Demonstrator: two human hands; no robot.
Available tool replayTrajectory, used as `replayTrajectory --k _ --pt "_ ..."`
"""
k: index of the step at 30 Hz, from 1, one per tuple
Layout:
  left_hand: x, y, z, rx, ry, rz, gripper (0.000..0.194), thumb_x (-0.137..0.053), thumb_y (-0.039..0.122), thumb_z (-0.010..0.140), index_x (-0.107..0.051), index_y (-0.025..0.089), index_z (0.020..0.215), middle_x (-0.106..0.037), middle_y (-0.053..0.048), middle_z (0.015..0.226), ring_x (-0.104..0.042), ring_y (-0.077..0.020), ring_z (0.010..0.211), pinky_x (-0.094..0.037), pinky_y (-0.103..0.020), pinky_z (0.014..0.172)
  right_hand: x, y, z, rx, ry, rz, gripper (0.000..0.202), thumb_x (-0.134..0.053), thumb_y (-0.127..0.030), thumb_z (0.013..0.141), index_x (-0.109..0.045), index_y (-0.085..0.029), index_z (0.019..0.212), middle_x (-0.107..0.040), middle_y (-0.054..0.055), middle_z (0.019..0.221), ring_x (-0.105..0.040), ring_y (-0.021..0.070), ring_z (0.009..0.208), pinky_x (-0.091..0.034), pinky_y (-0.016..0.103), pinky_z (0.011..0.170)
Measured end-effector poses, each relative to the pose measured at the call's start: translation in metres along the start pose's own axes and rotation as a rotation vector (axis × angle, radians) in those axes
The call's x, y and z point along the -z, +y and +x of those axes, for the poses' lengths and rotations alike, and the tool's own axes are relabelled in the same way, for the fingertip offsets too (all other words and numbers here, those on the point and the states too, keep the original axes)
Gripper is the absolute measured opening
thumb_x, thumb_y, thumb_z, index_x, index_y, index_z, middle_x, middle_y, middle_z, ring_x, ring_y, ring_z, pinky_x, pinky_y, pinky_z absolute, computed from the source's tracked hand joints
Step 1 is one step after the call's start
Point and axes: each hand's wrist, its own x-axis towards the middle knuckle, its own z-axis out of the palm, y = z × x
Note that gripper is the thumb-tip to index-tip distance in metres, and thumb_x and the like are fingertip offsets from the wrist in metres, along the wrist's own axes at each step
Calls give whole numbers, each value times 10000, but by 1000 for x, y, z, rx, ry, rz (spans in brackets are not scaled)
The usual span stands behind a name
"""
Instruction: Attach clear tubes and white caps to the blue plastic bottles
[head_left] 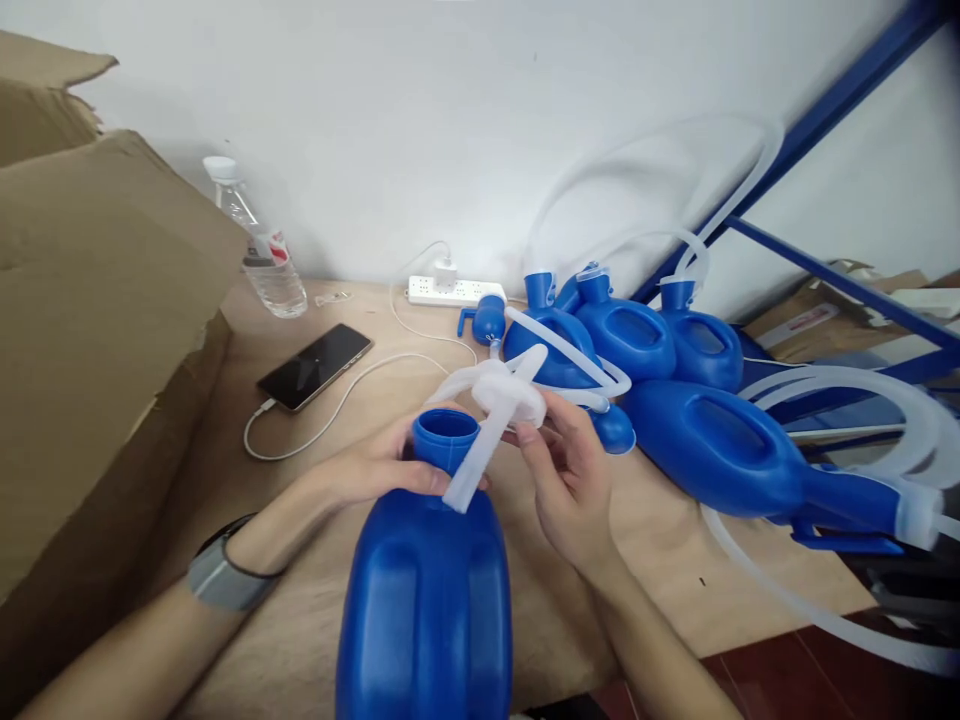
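Observation:
A blue plastic jug (427, 600) with a handle stands near me, its round mouth uncovered. My left hand (397, 465) is closed around the jug's neck, with the thumb across the front. In my right hand (562, 470), the fingers pinch a translucent white cap (514, 395), tilted just right of the mouth. A flat strap (480, 460) hangs from the cap down against the jug's neck. Clear tubing runs behind the cap. Past it lies a small blue part (487, 320) with a hook-like handle.
Several more blue jugs (712, 450) with clear hoses crowd the right side. A cardboard box (97, 330) rises at the left. Behind are a water bottle (262, 250), a phone (315, 366) on a cable and a power strip (457, 291). Blue metal framing (840, 290) stands at right.

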Motion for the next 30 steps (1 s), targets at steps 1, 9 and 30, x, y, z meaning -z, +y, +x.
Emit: replayTrajectory --k 1,9,30 --pt "0 -1 1 2 -21 -23 644 -948 471 765 -651 188 1261 -830 -112 1105 -793 -298 1058 -622 -352 860 -3 0 4 -12 17 10 319 -646 -272 1109 -693 -376 1407 -800 12 1321 -827 197 1086 -737 343 910" --pt "2 -19 11 -8 -80 -107 581 -967 433 748 -629 184 1150 -808 -90 1018 -797 -298 1046 -622 -387 900 -8 16 31 17 9 11 268 -626 -299 1116 -699 -372 1363 -793 15 1337 -822 228 1154 -730 416 999" --pt "5 -16 11 14 70 124 478 -916 464 773 -752 211 1144 -817 -36 1107 -756 -254 1037 -624 -357 925 -1 12 5 31 -476 60 291 -552 -418 1131 -644 -333 1394 -652 86 1438 -696 279 1288 -639 464 1041"
